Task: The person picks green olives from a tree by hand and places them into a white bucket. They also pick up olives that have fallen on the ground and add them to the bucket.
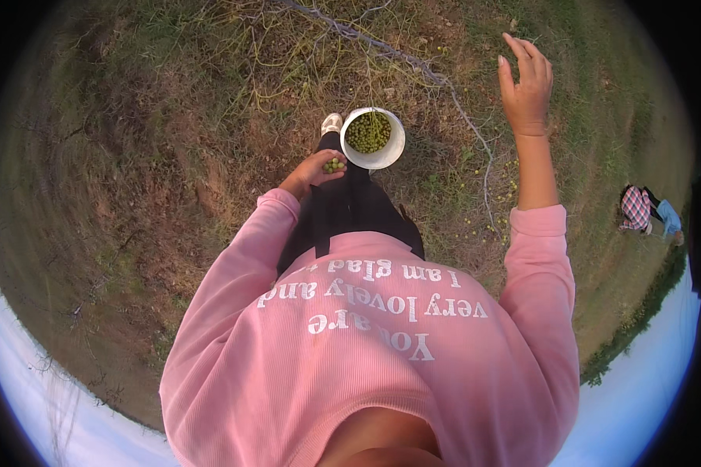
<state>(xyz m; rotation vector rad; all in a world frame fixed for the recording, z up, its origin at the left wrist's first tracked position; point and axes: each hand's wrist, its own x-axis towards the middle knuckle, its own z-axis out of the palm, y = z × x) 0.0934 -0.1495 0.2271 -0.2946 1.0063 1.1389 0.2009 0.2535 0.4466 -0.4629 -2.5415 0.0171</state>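
Note:
My left hand (312, 170) is cupped around several small round green fruits (334, 166), low in front of my black trousers (350, 204). Just ahead of it is a white bucket (395, 150), partly filled with similar green fruits (363, 133). Thin green twigs (374, 119) reach over the bucket's mouth. Out to the right, my right hand (527, 87) is raised with thumb and fingers apart, and nothing shows in it. A bare grey branch (420, 67) runs between that hand and the bucket.
Loose yellow-green fruits (472, 222) dot the grass to the right. Thin yellowish stems (257, 64) spread ahead. My light shoe (332, 124) shows beside the bucket. Farther right, a person in a checked shirt (637, 207) bends over the ground.

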